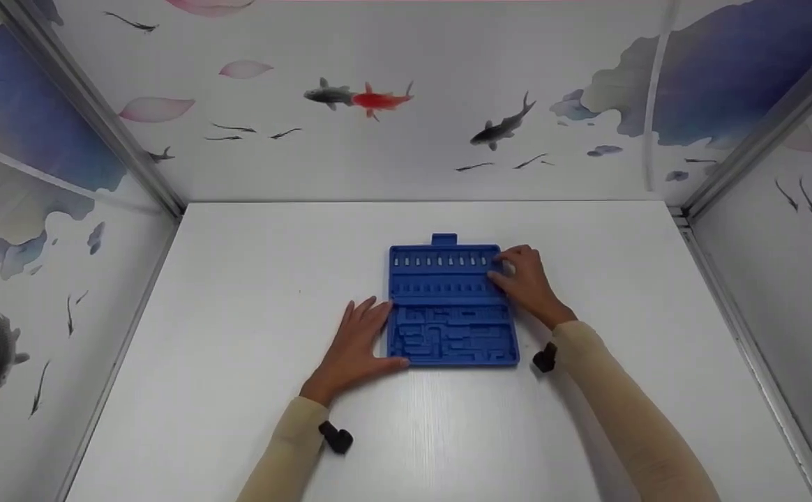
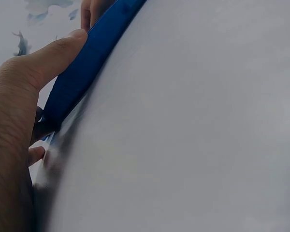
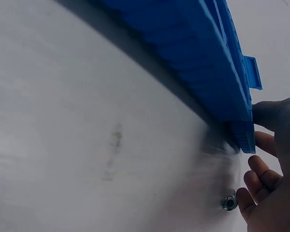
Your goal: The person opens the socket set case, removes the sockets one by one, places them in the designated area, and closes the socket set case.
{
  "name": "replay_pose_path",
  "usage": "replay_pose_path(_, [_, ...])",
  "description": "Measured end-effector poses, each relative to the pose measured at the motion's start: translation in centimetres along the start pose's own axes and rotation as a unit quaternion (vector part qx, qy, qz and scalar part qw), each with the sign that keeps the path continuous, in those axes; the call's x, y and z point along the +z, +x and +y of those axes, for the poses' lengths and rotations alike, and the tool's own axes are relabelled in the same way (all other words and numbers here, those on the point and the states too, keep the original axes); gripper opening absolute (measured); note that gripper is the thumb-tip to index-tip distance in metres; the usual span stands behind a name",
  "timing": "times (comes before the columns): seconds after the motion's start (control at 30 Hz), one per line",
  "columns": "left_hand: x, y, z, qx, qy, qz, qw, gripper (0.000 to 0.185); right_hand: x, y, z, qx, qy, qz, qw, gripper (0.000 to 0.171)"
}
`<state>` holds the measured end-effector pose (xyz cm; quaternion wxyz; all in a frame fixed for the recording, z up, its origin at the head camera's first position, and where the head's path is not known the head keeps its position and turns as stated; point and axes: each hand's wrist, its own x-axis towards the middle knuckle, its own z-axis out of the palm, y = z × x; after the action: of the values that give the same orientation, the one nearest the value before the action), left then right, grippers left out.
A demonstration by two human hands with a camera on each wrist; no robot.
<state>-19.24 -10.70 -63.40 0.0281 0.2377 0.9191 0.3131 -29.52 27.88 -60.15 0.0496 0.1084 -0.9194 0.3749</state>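
An opened blue plastic case [image 1: 453,301] lies on the table in the head view. Along its far row stand several small silver pieces [image 1: 439,261]; moulded recesses fill its near half. My left hand [image 1: 356,348] spans the near left corner, its thumb along the front edge and straight fingers by the left side. At the far right corner, my right hand [image 1: 528,282] has thumb and forefinger reaching over the rim, beside the silver row; I cannot tell whether they pinch anything. The right wrist view shows a small metal socket [image 3: 229,203] by that hand's curled lower fingers.
A white table [image 1: 252,314] extends around the case. Patterned panels with painted fish [image 1: 504,129] enclose it at the back and both sides. A blue latch tab [image 1: 444,239] juts from the case's far edge.
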Motion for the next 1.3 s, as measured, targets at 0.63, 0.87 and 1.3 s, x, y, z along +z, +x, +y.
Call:
replay_pose_path(0.63, [0.2, 0.0, 0.0, 0.011, -0.001, 0.003, 0.9999, 0.121, 0.7, 1.5, -0.5, 0.022, -0.036, -0.041, 0.998, 0.045])
replay_pose_path(0.87, [-0.1, 0.1, -0.1, 0.012, 0.003, -0.001, 0.9999, 0.12, 0.8, 2.1, -1.4, 0.056, 0.007, -0.055, 0.997, 0.04])
replay_pose_path(1.3, [-0.1, 0.1, 0.0, 0.004, 0.011, -0.001, 0.9999, 0.119, 1.4, 2.0, -1.8, 0.086, 0.067, -0.002, 0.994, 0.026])
